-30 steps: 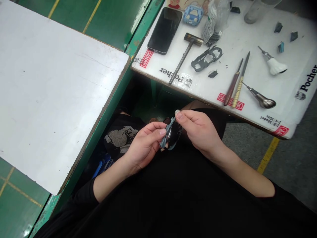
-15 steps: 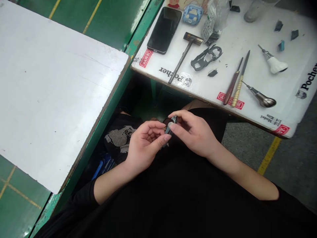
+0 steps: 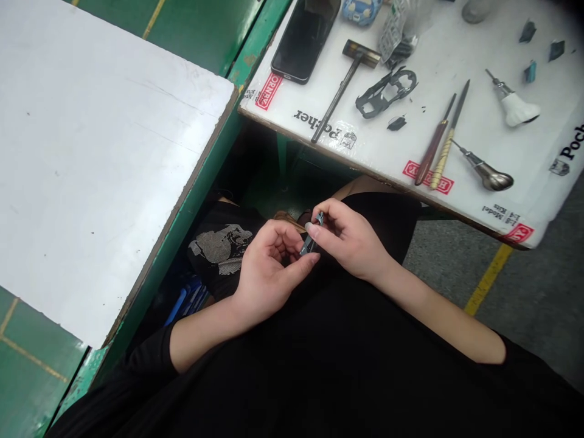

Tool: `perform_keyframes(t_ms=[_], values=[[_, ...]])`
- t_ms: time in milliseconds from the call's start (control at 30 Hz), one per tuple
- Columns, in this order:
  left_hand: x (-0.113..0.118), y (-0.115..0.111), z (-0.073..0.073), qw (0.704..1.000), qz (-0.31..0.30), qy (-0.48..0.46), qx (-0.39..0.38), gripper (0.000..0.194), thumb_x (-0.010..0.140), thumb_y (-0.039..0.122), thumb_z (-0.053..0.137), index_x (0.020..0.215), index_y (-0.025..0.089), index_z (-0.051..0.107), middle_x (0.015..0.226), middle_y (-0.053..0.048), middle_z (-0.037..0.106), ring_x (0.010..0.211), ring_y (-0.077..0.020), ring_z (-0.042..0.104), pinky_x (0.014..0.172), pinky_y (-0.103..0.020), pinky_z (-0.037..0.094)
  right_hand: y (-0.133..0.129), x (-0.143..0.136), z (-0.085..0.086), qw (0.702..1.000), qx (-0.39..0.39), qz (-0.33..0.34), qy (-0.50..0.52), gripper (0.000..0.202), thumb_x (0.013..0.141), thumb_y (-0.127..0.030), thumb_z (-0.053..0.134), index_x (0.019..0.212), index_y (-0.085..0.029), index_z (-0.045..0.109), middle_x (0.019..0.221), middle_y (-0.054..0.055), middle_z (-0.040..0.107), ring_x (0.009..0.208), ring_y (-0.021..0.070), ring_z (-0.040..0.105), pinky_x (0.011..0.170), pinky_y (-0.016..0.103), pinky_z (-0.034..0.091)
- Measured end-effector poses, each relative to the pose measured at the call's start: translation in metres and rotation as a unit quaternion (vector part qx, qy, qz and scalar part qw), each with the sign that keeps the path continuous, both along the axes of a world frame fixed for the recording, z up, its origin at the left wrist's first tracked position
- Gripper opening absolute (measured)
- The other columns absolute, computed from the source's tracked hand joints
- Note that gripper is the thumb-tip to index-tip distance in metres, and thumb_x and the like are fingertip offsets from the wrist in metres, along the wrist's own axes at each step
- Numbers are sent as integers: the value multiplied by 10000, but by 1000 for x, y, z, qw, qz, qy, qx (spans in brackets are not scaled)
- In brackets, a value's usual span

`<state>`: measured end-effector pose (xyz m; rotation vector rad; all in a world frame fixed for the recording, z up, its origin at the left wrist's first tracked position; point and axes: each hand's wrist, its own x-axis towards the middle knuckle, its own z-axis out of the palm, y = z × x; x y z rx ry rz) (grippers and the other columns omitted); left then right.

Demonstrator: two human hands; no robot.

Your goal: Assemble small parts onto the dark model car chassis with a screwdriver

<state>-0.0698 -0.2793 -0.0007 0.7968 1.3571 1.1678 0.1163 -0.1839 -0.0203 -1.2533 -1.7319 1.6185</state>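
Your right grip (image 3: 314, 222) pinches the grey part (image 3: 307, 245) between thumb and fingers. Your left grip (image 3: 308, 250) curls about its lower end; whether it pinches, I cannot tell. The part is above your lap (image 3: 395, 225), off the surface's (image 3: 483, 143) near edge. There, the hammer's (image 3: 337, 94) handle ends; the frame (image 3: 370, 109) lies right of it.

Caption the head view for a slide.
Left hand and right hand handle a grey part beside a table bearing a hammer and phone.
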Motion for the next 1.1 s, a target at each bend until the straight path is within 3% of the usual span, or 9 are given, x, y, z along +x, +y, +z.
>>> perform_keyframes(t_ms=[200, 400, 567, 733, 933, 1100], values=[[5, -5, -4, 999, 20, 10, -30, 365, 899, 267, 1028, 923, 236, 665, 935, -14, 730, 829, -172, 684, 743, -310, 565, -5, -3, -11, 1000, -17, 1, 10, 290, 1011, -492, 842, 1022, -253, 678, 857, -6, 634, 726, 175, 546, 644, 322, 452], [2, -7, -8, 998, -8, 57, -14, 338, 924, 308, 1019, 951, 247, 687, 955, -12, 728, 853, -182, 700, 766, -323, 571, -7, 2, -16, 1000, -7, 3, -1, 281, 1074, -515, 779, 1042, -251, 689, 885, 5, 638, 760, 185, 553, 659, 324, 452], [-2, -6, -6, 991, -34, 126, -1, 339, 954, 361, 1004, 955, 250, 685, 918, 5, 705, 817, -172, 694, 735, -317, 553, -5, 2, -13, 999, -27, -1, 38, 418, 1102, -669, 779, 1066, -258, 714, 898, 7, 647, 777, 189, 567, 676, 326, 472], [-1, -4, -4, 992, -47, 115, 13, 354, 935, 334, 1010, 920, 251, 666, 873, 11, 693, 765, -172, 671, 706, -323, 531, -5, -3, -8, 1000, -7, -27, -9, 614, 990, -853, 864, 969, -259, 709, 858, 12, 668, 729, 187, 558, 637, 329, 446], [0, -5, -5, 994, -49, 95, -1, 372, 935, 341, 1001, 894, 252, 643, 887, 5, 692, 804, -185, 692, 722, -333, 534, -3, -5, -8, 998, 25, -5, -56, 604, 989, -859, 848, 1016, -259, 782, 893, 21, 750, 706, 185, 612, 642, 345, 448], [0, -8, -13, 996, -37, 79, -24, 396, 934, 355, 1007, 868, 250, 631, 899, -15, 711, 841, -203, 684, 758, -349, 547, -1, -7, -14, 998, 2, 19, -55, 604, 984, -840, 861, 935, -249, 741, 766, -8, 688, 634, 169, 566, 592, 334, 398]])
